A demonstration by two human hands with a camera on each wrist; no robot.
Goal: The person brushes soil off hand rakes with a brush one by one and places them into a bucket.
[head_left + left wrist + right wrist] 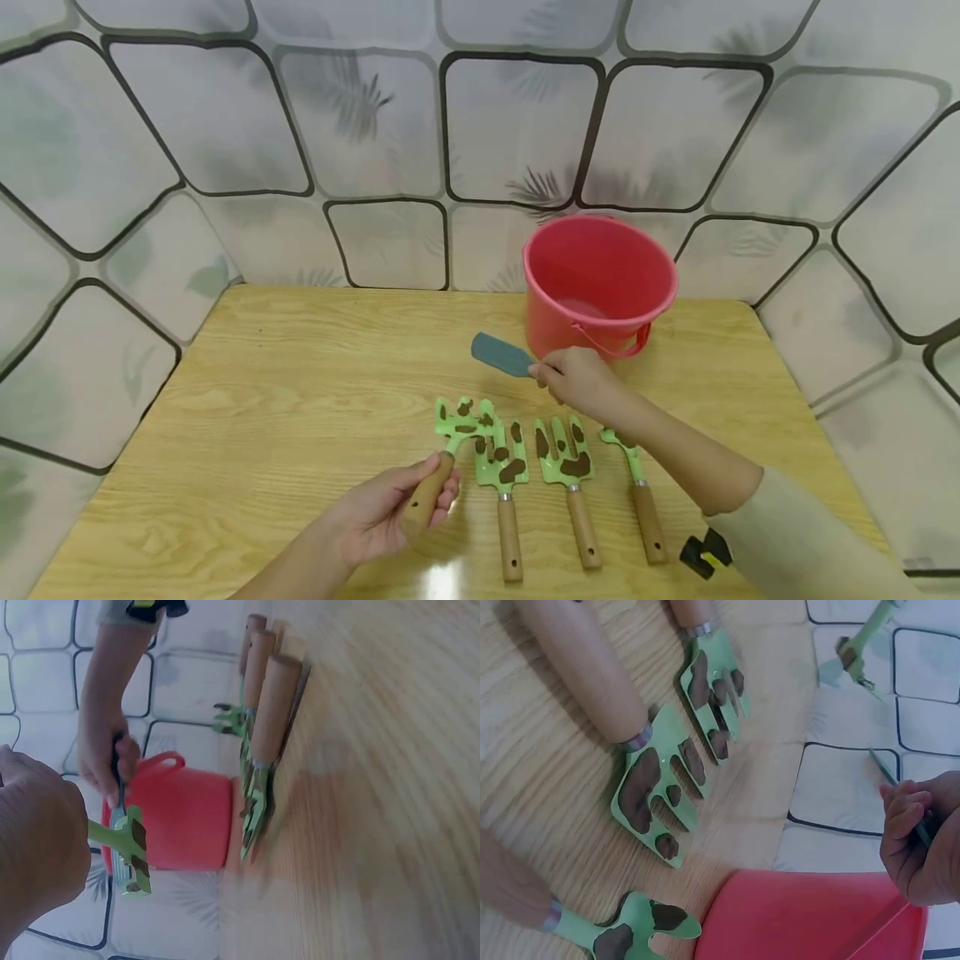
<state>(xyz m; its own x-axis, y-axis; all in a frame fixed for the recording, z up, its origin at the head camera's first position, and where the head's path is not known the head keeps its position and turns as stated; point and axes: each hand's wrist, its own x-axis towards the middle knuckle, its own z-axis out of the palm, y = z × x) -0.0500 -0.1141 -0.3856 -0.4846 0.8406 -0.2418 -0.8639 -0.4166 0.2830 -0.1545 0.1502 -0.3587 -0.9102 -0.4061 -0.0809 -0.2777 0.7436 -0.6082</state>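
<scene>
My left hand grips the wooden handle of a small green hand rake, its head raised and spotted with brown dirt. Above the table, just in front of the bucket, my right hand pinches a flat grey-blue tool whose broad end points left toward the rake. Its grip is mostly covered by the fingers. Between the hands, two green hand forks with dirt patches lie side by side, handles toward me. Another small green rake lies right of them, partly under my right forearm.
A red bucket stands at the back right of the wooden table, its handle hanging down in front. Patterned cloth walls enclose the back and sides. A black strap device is at the right sleeve.
</scene>
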